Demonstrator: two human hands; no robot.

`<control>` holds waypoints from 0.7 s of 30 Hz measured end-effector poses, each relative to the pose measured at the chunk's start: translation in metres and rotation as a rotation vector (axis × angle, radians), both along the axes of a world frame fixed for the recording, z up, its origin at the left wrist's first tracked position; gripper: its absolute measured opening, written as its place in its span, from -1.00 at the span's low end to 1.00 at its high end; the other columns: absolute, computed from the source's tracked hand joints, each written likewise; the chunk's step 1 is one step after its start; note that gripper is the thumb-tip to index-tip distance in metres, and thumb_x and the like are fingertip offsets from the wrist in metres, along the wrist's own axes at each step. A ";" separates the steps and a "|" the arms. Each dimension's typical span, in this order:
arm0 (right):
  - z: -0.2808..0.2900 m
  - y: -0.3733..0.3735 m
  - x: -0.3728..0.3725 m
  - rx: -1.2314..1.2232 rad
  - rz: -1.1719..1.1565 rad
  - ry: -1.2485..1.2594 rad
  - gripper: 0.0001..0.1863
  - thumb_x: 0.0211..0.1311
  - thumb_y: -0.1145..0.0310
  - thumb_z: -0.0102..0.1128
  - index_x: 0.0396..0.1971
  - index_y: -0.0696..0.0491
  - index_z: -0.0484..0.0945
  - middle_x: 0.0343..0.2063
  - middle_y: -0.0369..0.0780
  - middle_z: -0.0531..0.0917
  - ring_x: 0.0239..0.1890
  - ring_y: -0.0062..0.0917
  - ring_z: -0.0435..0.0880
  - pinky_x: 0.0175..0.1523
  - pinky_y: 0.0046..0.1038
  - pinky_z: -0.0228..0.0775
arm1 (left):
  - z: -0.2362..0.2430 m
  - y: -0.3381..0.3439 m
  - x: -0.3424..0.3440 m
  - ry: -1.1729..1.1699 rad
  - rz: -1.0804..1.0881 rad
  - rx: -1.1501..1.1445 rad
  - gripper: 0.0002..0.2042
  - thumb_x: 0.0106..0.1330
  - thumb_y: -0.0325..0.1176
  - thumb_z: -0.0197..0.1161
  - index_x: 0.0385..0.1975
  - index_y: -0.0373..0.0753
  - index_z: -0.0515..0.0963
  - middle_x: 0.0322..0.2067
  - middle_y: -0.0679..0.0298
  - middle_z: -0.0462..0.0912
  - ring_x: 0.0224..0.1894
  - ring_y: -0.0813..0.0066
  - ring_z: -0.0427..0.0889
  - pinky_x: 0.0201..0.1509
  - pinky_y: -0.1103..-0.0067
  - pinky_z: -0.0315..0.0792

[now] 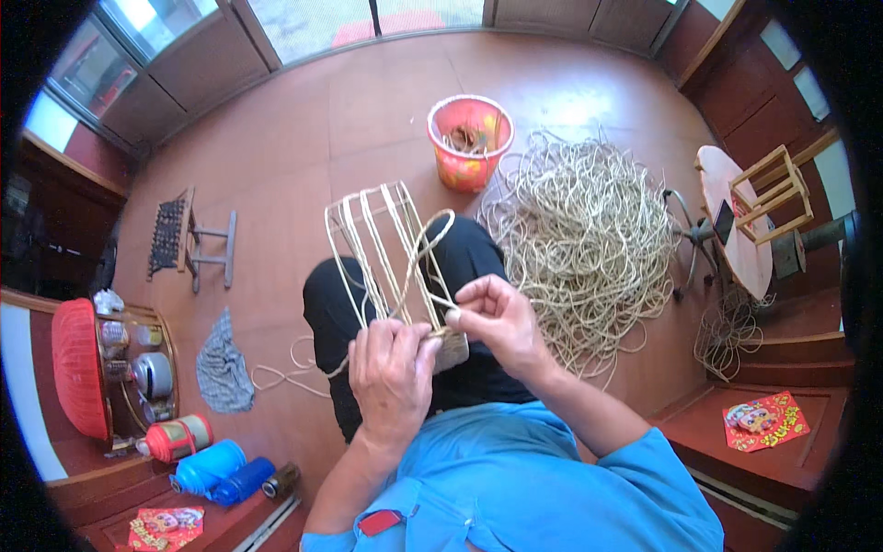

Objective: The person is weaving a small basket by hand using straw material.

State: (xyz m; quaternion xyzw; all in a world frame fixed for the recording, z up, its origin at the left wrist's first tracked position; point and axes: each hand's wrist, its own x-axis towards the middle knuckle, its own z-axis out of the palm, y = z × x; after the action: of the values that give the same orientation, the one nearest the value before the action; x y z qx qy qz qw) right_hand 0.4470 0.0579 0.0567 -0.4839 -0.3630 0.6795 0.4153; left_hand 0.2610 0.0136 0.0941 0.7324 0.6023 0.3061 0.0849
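On my lap, between my knees, lies a long basket frame [366, 204], its thin bars partly wound with pale straw-coloured cord. A tight woven patch [452, 353] covers part of its near end. My left hand [391, 368] is closed round the frame's near edge, the fingertips pressing beside the weave. Just right of that edge, my right hand [501, 327] pinches the cord [445, 304] between thumb and fingers. A loop of this cord rises over the frame's right side. More cord trails off to the left of my left hand onto the floor.
A big heap of loose cord [589, 239] spreads over the floor at the right. Beyond my knees stands a red bucket [469, 170]. Left are a stool [193, 241], a grey cloth [224, 368] and several flasks [210, 467]; far right, a round table [731, 216] holds a small wooden stool.
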 end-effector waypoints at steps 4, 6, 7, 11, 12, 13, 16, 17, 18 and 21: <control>0.005 -0.013 -0.009 0.213 -0.068 -0.104 -0.65 0.42 0.49 0.42 0.12 0.20 0.55 -0.24 -0.22 0.79 -0.20 -0.68 0.76 -0.07 -0.59 0.63 | 0.000 -0.003 0.004 -0.033 -0.029 0.088 -0.74 0.23 -0.42 0.54 -0.09 -0.18 0.71 -0.17 0.17 0.62 -0.11 0.11 0.64 -0.01 0.27 0.54; 0.005 -0.016 -0.010 0.261 -0.082 -0.132 -0.65 0.44 0.52 0.39 0.15 0.19 0.55 -0.24 -0.22 0.80 -0.20 -0.68 0.77 -0.07 -0.59 0.64 | -0.006 0.003 0.007 -0.022 -0.079 0.132 -0.73 0.28 -0.43 0.50 -0.03 -0.18 0.70 -0.14 0.17 0.63 -0.08 0.10 0.66 0.00 0.29 0.57; 0.002 -0.018 -0.008 0.300 -0.132 -0.150 -0.64 0.44 0.53 0.39 0.15 0.19 0.55 -0.24 -0.21 0.81 -0.20 -0.68 0.77 -0.07 -0.59 0.65 | -0.007 0.005 0.011 -0.008 -0.088 0.138 -0.75 0.29 -0.44 0.49 -0.04 -0.19 0.70 -0.13 0.18 0.63 -0.08 0.11 0.66 0.00 0.29 0.57; -0.010 -0.007 0.002 0.255 -0.188 0.010 -0.74 0.45 0.52 0.33 0.04 0.16 0.51 -0.27 -0.24 0.75 -0.17 -0.67 0.76 0.05 -0.54 0.63 | -0.005 0.017 0.021 0.010 -0.142 0.120 -0.84 0.35 -0.44 0.43 -0.11 -0.18 0.69 -0.18 0.19 0.68 -0.13 0.16 0.68 -0.04 0.30 0.56; -0.012 -0.003 0.006 0.145 -0.182 0.224 -0.79 0.46 0.51 0.30 -0.02 0.13 0.49 -0.27 -0.26 0.73 -0.17 -0.65 0.75 0.10 -0.51 0.62 | -0.004 0.019 0.023 0.013 -0.163 0.107 -0.86 0.35 -0.43 0.43 -0.14 -0.18 0.68 -0.22 0.20 0.69 -0.15 0.17 0.69 -0.05 0.30 0.56; -0.005 0.006 0.015 -0.004 -0.151 0.365 -0.83 0.42 0.52 0.23 -0.12 0.05 0.43 -0.30 -0.28 0.67 -0.17 -0.59 0.74 0.14 -0.50 0.58 | -0.005 0.020 0.023 0.010 -0.164 0.107 -0.86 0.35 -0.43 0.43 -0.14 -0.18 0.68 -0.22 0.20 0.69 -0.15 0.17 0.69 -0.05 0.30 0.56; -0.008 0.032 0.063 -0.007 -0.126 0.688 -0.79 0.31 0.56 0.21 -0.14 0.00 0.42 -0.40 -0.32 0.61 -0.36 -0.58 0.70 -0.17 -0.49 0.63 | -0.009 0.025 0.024 0.023 -0.175 0.100 -0.89 0.35 -0.43 0.42 -0.18 -0.18 0.68 -0.30 0.22 0.72 -0.20 0.18 0.70 -0.07 0.31 0.55; -0.008 0.043 0.085 -0.004 -0.226 0.544 -0.77 0.28 0.57 0.21 -0.14 0.00 0.43 -0.44 -0.34 0.56 -0.41 -0.60 0.66 -0.22 -0.48 0.63 | -0.009 0.027 0.024 0.004 -0.179 0.098 -0.89 0.34 -0.43 0.43 -0.19 -0.19 0.69 -0.31 0.22 0.72 -0.21 0.18 0.71 -0.08 0.32 0.55; -0.008 0.053 0.109 -0.002 -0.321 0.400 -0.74 0.25 0.59 0.21 -0.13 0.01 0.43 -0.47 -0.37 0.52 -0.46 -0.62 0.61 -0.28 -0.47 0.63 | -0.008 0.028 0.022 -0.015 -0.182 0.097 -0.90 0.34 -0.43 0.43 -0.20 -0.19 0.69 -0.32 0.23 0.73 -0.23 0.18 0.71 -0.08 0.32 0.55; -0.043 0.090 0.220 0.014 -0.520 0.299 -0.73 0.19 0.63 0.22 -0.24 -0.05 0.40 -0.51 -0.43 0.41 -0.60 -0.69 0.41 -0.42 -0.63 0.42 | -0.004 0.026 0.022 -0.034 -0.166 0.082 -0.92 0.33 -0.41 0.44 -0.24 -0.19 0.70 -0.31 0.23 0.73 -0.24 0.19 0.71 -0.09 0.32 0.56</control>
State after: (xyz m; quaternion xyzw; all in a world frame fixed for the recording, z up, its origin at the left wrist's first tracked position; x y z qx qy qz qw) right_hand 0.6667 0.1476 0.0136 -0.4523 -0.1663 0.6113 0.6277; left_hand 0.2835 0.0395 0.0897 0.7772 0.5251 0.3349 0.0899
